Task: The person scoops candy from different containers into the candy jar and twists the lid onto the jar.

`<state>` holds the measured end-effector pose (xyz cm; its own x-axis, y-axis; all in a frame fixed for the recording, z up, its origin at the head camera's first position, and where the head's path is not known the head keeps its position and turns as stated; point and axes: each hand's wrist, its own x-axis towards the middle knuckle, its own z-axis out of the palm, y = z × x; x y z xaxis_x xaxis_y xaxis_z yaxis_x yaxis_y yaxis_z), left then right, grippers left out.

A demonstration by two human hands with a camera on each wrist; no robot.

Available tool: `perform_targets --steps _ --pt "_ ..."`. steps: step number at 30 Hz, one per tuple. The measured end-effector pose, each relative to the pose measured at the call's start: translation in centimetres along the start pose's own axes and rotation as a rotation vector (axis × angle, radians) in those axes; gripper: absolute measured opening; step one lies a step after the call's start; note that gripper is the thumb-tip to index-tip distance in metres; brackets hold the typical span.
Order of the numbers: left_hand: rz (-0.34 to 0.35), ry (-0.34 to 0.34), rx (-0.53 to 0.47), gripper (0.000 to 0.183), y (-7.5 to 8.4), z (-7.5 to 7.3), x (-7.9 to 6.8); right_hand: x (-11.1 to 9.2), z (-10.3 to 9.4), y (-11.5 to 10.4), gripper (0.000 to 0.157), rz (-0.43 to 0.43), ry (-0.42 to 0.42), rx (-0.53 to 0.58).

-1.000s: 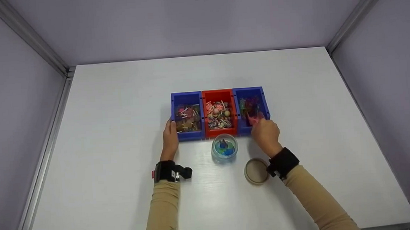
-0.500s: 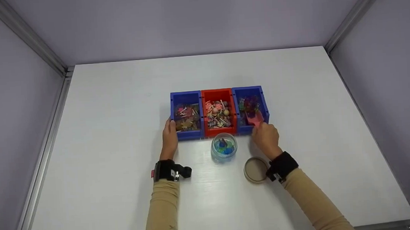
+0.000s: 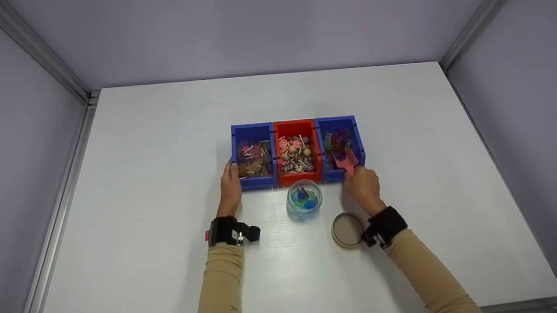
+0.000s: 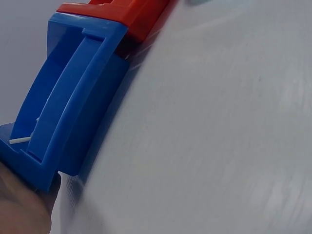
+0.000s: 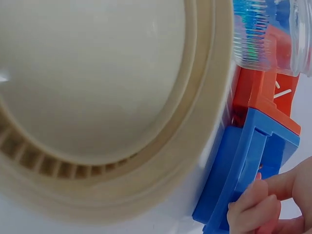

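Observation:
In the head view, my right hand (image 3: 361, 187) grips the handle of a small pink scoop (image 3: 346, 161) at the front of the right blue bin (image 3: 335, 125). The scoop's blade lies inside, by colourful translucent pieces (image 3: 340, 142). My left hand (image 3: 231, 191) rests along the outer left side of the left blue bin (image 3: 252, 130), its thumb at the front corner. The left wrist view shows part of that hand (image 4: 22, 204) against the bin's corner. In the right wrist view, curled fingers (image 5: 253, 209) overlap the blue bin's front, hiding most of the scoop.
Between the blue bins, a red bin (image 3: 294, 127) holds small lollipops and sweets. An open glass jar (image 3: 304, 202) with blue and green pieces stands before it. A round beige lid (image 3: 348, 230) lies inner side up by my right wrist. Walls enclose the white table (image 3: 161, 134).
The scoop's blade has come back from among the pieces toward the bin's front, and more of it shows now. My left hand, the jar and the lid have stayed put.

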<state>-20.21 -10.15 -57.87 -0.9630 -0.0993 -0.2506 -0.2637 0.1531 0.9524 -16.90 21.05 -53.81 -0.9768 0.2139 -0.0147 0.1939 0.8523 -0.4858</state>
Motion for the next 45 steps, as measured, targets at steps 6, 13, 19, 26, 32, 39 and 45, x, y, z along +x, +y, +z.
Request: perform_targets --steps 6,13,19,26,32,39,45 --pt "0.010 0.006 0.010 0.055 0.0 0.0 0.0 0.1 0.0 0.2 0.027 0.051 -0.038 0.062" --pt "-0.006 0.011 0.019 0.055 0.0 0.2 0.0 0.1 0.2 0.6 0.029 0.060 -0.025 0.104" --pt "-0.004 0.012 0.017 0.055 0.0 0.4 0.0 -0.2 0.7 0.8 0.029 0.050 0.019 0.142" --pt "0.007 0.025 0.032 0.054 0.2 0.3 0.0 -0.6 1.2 1.2 0.025 -0.005 0.089 0.214" --pt "-0.004 0.030 0.029 0.054 0.1 0.1 0.0 -0.7 1.4 1.4 0.024 -0.038 0.108 0.245" --pt "-0.004 0.028 0.047 0.055 0.2 0.1 -0.1 -0.8 1.5 1.7 0.025 -0.018 0.086 0.285" --pt "0.000 0.027 0.048 0.055 0.2 0.1 -0.2 -0.7 1.6 1.9 0.024 -0.017 0.087 0.310"
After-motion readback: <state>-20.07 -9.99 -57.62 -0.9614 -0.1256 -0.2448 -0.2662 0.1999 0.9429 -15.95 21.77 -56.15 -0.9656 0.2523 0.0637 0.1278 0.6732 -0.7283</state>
